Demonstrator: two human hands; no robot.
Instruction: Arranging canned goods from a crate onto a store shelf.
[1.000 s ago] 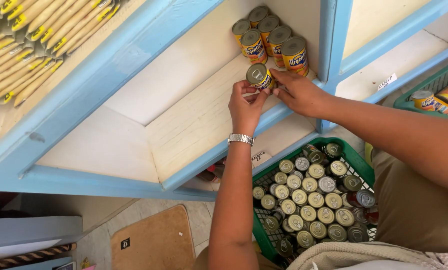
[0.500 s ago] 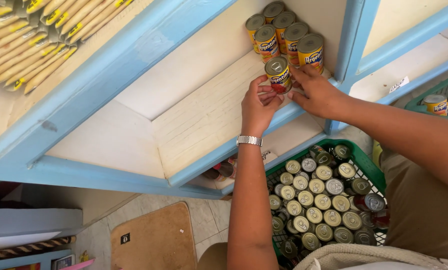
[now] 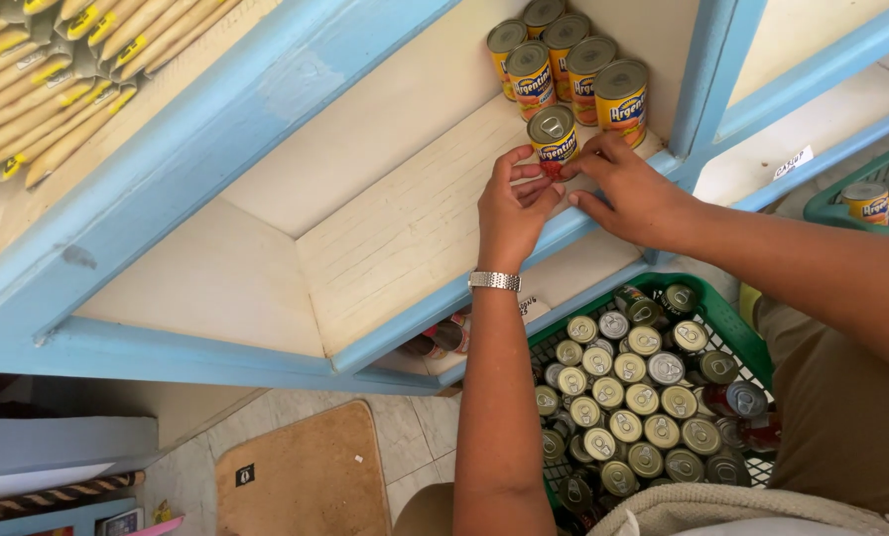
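- Both your hands pinch one can [image 3: 554,136]: left hand [image 3: 512,206] and right hand [image 3: 631,189] grip its base, steadying it upright.
- Shelf [image 3: 405,238]: the can stands near its front edge, just before the row of cans [image 3: 564,65] in the back right corner.
- Green crate [image 3: 732,333] below holds many more cans, close for reaching.

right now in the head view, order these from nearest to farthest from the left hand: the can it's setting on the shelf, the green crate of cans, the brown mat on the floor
1. The can, on the cream shelf at the left hand's fingertips, also touched by the right hand.
2. The green crate, full of cans, below the shelf on the right.
3. The brown mat, on the tiled floor at lower left.
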